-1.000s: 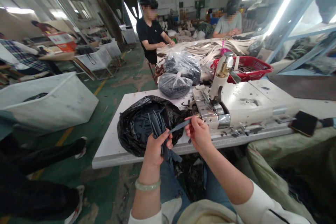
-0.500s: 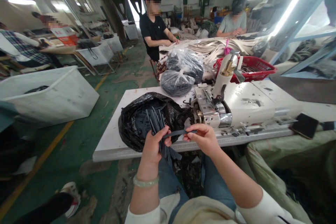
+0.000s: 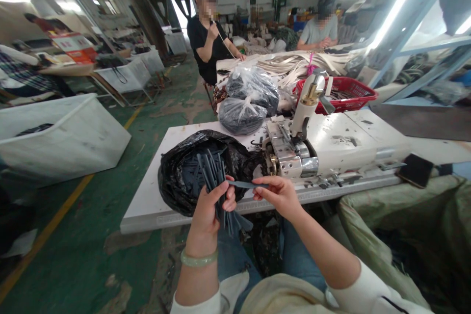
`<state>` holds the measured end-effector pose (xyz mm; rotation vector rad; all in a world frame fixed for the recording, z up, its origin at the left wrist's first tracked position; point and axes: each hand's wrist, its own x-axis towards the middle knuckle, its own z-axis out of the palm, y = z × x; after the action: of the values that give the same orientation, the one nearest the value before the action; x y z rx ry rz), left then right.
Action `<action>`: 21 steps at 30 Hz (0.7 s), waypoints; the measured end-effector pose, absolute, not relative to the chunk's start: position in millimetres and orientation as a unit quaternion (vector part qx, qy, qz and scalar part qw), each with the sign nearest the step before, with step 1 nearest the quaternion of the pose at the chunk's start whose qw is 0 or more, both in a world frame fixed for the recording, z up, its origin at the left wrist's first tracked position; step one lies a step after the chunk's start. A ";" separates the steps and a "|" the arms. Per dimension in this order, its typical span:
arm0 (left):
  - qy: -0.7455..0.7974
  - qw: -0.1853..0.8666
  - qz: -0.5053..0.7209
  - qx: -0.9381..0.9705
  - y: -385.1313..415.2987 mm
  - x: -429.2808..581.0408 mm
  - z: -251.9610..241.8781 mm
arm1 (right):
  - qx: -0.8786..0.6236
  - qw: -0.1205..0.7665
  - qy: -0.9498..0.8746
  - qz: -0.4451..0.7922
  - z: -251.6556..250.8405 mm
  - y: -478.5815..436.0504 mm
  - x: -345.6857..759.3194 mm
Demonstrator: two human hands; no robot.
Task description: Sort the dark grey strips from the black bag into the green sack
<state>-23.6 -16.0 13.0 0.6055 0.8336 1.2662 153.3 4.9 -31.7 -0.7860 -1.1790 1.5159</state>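
Note:
My left hand [image 3: 211, 211] grips a bunch of dark grey strips [image 3: 215, 181], whose ends fan out above and below my fingers. A jade bangle [image 3: 198, 258] circles that wrist. My right hand [image 3: 277, 195] pinches the end of a single dark grey strip [image 3: 245, 184], which runs level across to the bunch in my left hand. Below and behind my hands, a black plastic bag [image 3: 184, 176] lies open on a white table [image 3: 147, 213], with more dark strips inside. My right fingertips are close to the metal front of a white industrial sewing machine [image 3: 294, 152].
Two transparent bags of dark strips [image 3: 242, 116] sit behind the black bag. A red basket [image 3: 336, 94] and pale straps [image 3: 298, 65] lie farther back. A phone [image 3: 415, 170] rests at the table's right edge. Two co-workers [image 3: 206, 29] sit beyond; white bins stand left.
The strip in my right hand has swung from tilted to level, and my hands sit closer together. The co-worker in black has raised a hand toward their chest.

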 end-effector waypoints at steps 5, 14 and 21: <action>0.408 0.665 0.569 0.261 -10.6 -20.7 9.7 | -0.344 0.465 -0.589 0.564 -35.9 2.5 150.5; 0.454 0.662 0.545 0.242 0.4 -2.2 6.1 | -0.475 0.390 -0.708 0.347 -30.8 6.6 165.3; 0.452 0.643 0.584 0.202 12.4 -26.6 8.4 | -0.485 0.504 -0.335 0.631 -41.1 39.4 238.4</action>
<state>-26.6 12.4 8.4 0.4608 1.0306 1.3294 238.4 39.4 -41.1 -1.1716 -0.8091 1.5236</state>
